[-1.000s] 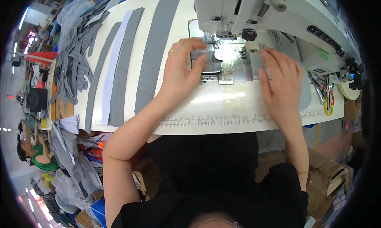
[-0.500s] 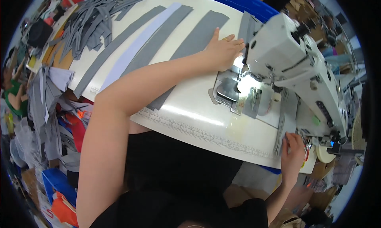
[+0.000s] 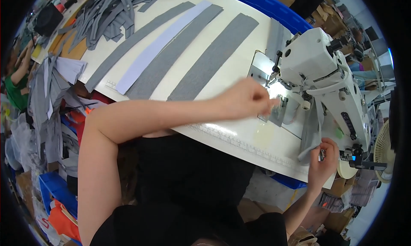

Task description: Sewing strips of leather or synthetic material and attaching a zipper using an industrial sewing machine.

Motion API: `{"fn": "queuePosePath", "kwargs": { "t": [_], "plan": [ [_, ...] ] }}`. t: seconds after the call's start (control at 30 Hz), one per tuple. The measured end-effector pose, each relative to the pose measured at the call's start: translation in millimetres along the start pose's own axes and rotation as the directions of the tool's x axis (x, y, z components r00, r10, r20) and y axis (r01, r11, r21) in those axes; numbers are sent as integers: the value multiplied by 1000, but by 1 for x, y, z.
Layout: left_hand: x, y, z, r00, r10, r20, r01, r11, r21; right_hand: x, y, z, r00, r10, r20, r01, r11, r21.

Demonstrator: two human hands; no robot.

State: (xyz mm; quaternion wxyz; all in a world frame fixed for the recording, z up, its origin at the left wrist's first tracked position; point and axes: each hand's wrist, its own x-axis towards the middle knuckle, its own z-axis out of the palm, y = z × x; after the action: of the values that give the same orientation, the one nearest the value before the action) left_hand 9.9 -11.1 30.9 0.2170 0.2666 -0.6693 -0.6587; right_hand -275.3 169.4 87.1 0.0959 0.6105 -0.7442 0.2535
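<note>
Grey fabric pieces [image 3: 311, 133] lie in a stack right of the sewing machine's needle, and the right hand [image 3: 324, 160] has their near end, its thumb and fingers closed in a pinch on a lifted corner at the table's near right edge. Blurred, the left hand [image 3: 248, 101] hangs just left of the metal sewing plate [image 3: 279, 112], its fingers curled inward; whether they hold anything, I cannot tell. Above the plate stands the white sewing machine [image 3: 309, 57], its lamp bright by the needle. Along the near edge of the white table [image 3: 242, 61] runs a printed ruler scale [image 3: 239, 139]. To the left, a wide grey strip [image 3: 214, 57] slants from far to near; beyond it come another grey strip [image 3: 182, 49], a lilac strip [image 3: 162, 46] against that one's left side, and a narrow grey strip [image 3: 138, 42]. At far left a heap of grey straps [image 3: 111, 16] sits tangled. A blue crate [image 3: 272, 6] borders the far edge, and a beige fan [image 3: 384, 149] stands at far right.
</note>
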Motion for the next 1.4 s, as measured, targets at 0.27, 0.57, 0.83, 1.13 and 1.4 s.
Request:
{"fn": "queuePosePath", "kwargs": {
  "t": [0.27,0.57,0.83,1.13,1.4],
  "plan": [
    [15,-25,90,986,-102,130,158,814,-560,-44,-103,24,717,-623,312,529,778,339],
    [4,-42,78,991,-128,-42,99,904,-416,-47,-93,17,300,-783,545,-408,411,815],
    [-33,0,79,998,-40,45,38,998,47,-30,-80,62,935,125,332,-346,522,779],
    [-33,-46,68,953,225,-202,-212,973,87,-15,-78,89,817,-65,573,-453,542,707],
    [-64,-22,18,990,114,-80,-103,986,128,-17,-70,128,947,172,271,-321,535,781]
  ]
}}
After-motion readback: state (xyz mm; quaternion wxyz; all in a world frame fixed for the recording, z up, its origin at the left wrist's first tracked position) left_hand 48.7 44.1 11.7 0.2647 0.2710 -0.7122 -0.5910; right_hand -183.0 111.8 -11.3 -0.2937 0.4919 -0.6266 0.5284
